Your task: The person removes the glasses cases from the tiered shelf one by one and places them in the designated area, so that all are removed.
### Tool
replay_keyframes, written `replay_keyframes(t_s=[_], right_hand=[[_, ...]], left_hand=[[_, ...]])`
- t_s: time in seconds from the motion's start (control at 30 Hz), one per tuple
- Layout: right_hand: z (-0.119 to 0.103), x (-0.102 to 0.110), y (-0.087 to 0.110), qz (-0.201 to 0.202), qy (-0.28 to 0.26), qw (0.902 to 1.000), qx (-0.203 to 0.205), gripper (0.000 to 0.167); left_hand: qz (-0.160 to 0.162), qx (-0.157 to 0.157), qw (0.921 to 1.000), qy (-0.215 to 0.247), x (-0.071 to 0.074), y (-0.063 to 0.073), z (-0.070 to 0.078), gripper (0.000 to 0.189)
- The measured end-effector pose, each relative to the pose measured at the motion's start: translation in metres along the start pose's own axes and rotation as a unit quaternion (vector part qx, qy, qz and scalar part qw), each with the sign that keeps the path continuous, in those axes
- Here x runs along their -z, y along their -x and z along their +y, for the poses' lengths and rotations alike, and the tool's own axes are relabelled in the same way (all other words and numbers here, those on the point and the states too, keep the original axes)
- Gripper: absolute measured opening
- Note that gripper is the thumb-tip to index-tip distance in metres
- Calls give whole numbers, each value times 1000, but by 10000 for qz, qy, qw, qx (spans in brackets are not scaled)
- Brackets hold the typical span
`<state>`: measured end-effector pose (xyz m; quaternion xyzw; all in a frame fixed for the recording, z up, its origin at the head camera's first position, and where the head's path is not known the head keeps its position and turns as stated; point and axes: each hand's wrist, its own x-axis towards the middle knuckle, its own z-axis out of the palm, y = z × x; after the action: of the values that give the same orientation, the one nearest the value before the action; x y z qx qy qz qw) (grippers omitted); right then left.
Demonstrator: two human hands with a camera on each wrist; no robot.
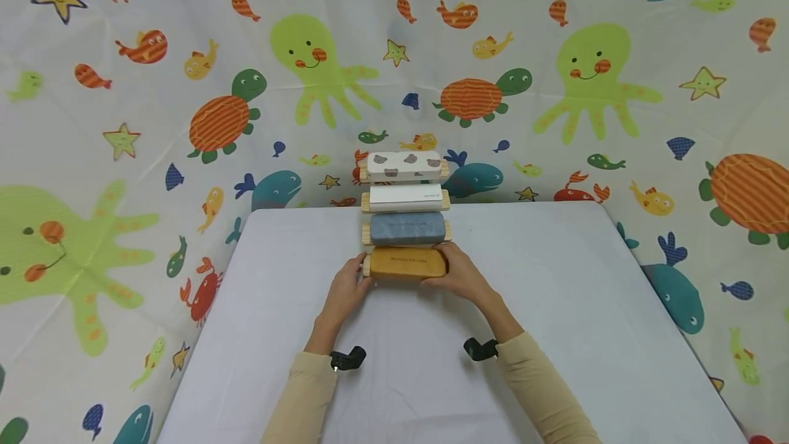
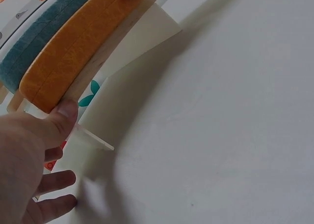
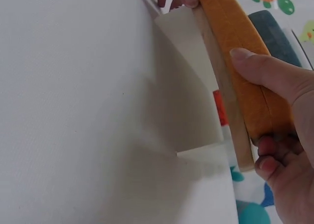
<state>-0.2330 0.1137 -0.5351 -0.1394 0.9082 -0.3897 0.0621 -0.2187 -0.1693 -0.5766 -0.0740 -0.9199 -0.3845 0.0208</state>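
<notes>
A mustard-orange glasses case (image 1: 408, 263) with small dark lettering lies lengthwise on a pale wooden strip (image 3: 225, 96). At its left end, my left hand (image 1: 347, 286) pinches the corner, thumb at the near side, the other fingers spread behind. The right hand (image 1: 462, 276) grips the opposite end, its thumb (image 3: 260, 69) across the orange cover and its fingertips curled under the end. Right behind stands a blue-grey case (image 1: 407, 227), then a plain white case (image 1: 405, 199) and a white case with brown patches (image 1: 403, 164), all in one stepped row.
White panels (image 2: 142, 37) of a stand show below the orange case in both wrist views. A white-covered table (image 1: 555, 279) spreads around the row. Behind it hangs a cloth (image 1: 505, 12) printed with sea animals. Black wrist cameras (image 1: 348, 359) sit at both cuffs.
</notes>
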Motion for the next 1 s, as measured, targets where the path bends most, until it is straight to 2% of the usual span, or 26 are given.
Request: replay_keyframes(t_s=[0.37,1.0], right_hand=[[4,-3,4,252,-58,9996,84,82],[-2,5,16,287,-108,9995,43,85]], left_hand=[[-72,76,9999,59,1,0,3,61],[4,-7,10000,-78,1,2,3,59]])
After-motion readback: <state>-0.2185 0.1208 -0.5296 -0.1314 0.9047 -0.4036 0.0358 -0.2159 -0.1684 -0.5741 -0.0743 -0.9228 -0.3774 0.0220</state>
